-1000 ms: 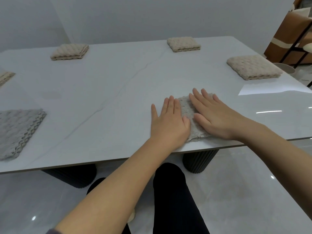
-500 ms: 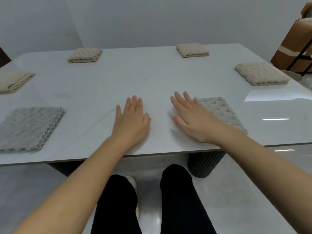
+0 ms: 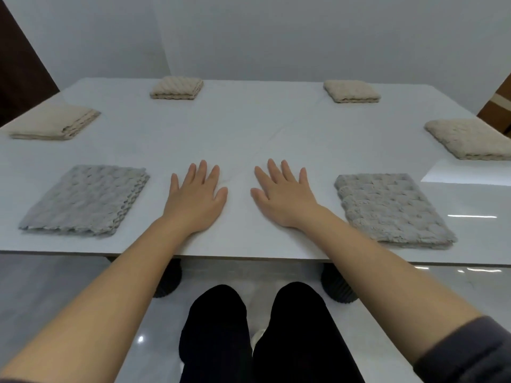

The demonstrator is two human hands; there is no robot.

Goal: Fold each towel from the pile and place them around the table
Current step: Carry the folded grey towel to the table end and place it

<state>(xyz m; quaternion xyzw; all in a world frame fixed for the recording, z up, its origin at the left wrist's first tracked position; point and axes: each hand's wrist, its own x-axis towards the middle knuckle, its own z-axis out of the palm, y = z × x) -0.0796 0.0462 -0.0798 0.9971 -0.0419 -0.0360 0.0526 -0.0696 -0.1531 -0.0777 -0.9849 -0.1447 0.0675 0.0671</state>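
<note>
Here both hands lie flat, palms down and fingers straight, on the white table (image 3: pixel 249 128), holding nothing: the left hand (image 3: pixel 195 200) just beside a folded grey towel (image 3: pixel 85 200), the right hand (image 3: pixel 284 197) near another grey towel (image 3: pixel 390 208). Four beige folded towels (image 3: pixel 177 87) sit along the far edges.

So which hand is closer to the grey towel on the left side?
Left. The left hand lies flat just right of that grey towel; the right hand lies farther right, past the left one.
</note>
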